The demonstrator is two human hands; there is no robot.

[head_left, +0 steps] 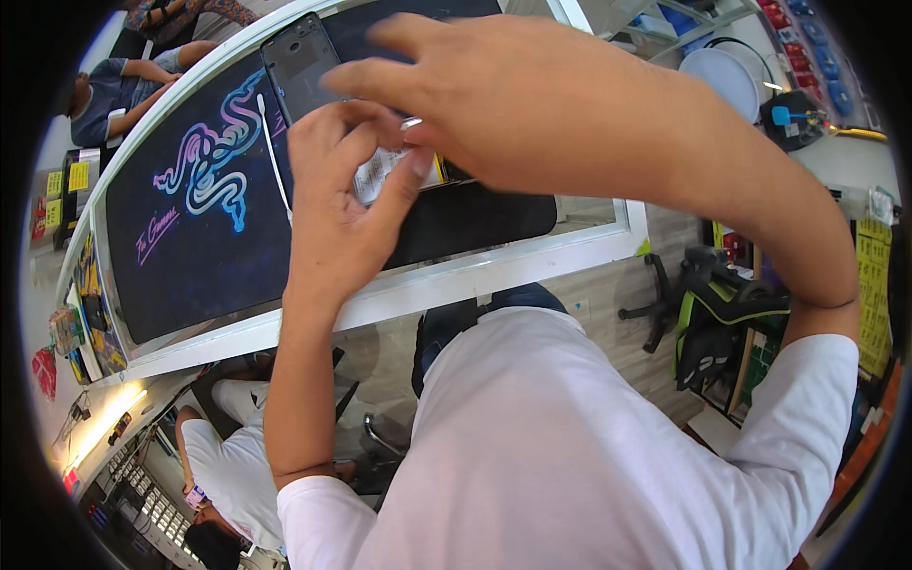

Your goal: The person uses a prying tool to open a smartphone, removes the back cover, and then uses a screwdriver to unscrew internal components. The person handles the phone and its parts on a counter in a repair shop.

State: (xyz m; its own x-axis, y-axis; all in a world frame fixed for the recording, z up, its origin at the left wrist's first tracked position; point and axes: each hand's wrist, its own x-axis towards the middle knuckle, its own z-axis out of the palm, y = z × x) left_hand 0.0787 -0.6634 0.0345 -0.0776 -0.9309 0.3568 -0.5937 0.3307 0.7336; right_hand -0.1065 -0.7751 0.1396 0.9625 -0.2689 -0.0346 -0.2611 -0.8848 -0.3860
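Observation:
My left hand (332, 199) is curled round a flat thing with a white printed label (378, 173) and a yellow edge, which looks like a phone battery. My fingers cover much of it, and its far end is hidden. Reaching over from the right, my right hand (456, 95) has its fingertips above the left fingers, blurred by motion. A small shiny metal bit (410, 123) shows between the two hands; I cannot make out what it is. Just beyond the left fingers lies a dark, phone-shaped shell (302, 68). A thin white stick (273, 142) rests left of my left hand.
A black mat (142, 285) with a coloured snake design covers the white-framed table (494, 266). Near my right elbow stands a black and green chair (717, 313). Other people (233, 465) sit at the lower left and the upper left. A round white lid-like thing (719, 81) lies at the right.

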